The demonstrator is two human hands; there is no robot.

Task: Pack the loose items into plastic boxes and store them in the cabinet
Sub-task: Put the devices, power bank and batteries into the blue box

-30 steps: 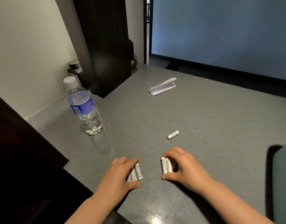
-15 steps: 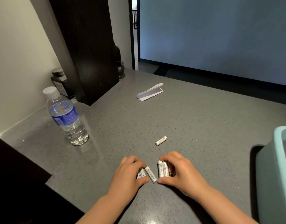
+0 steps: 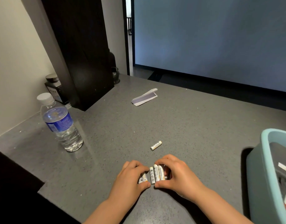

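A grey countertop [image 3: 187,126] holds a teal plastic box [image 3: 258,167] at three o'clock, more of it in view than a second ago. At six o'clock the left hand [image 3: 131,180] and right hand [image 3: 177,177], fingers curled round white batteries [image 3: 155,175], have closed together, merging two clusters into one, likely ready for boxing. One stray battery [image 3: 156,145] lies just beyond, at twelve o'clock.

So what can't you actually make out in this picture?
- Battery count: the left hand and right hand curl over the gathered batteries, hiding some.
- Teal plastic box: cut off by the right edge, contents unclear.
- Dark jar: label too small to read, partly behind the water bottle.
- Loose battery: print too small.
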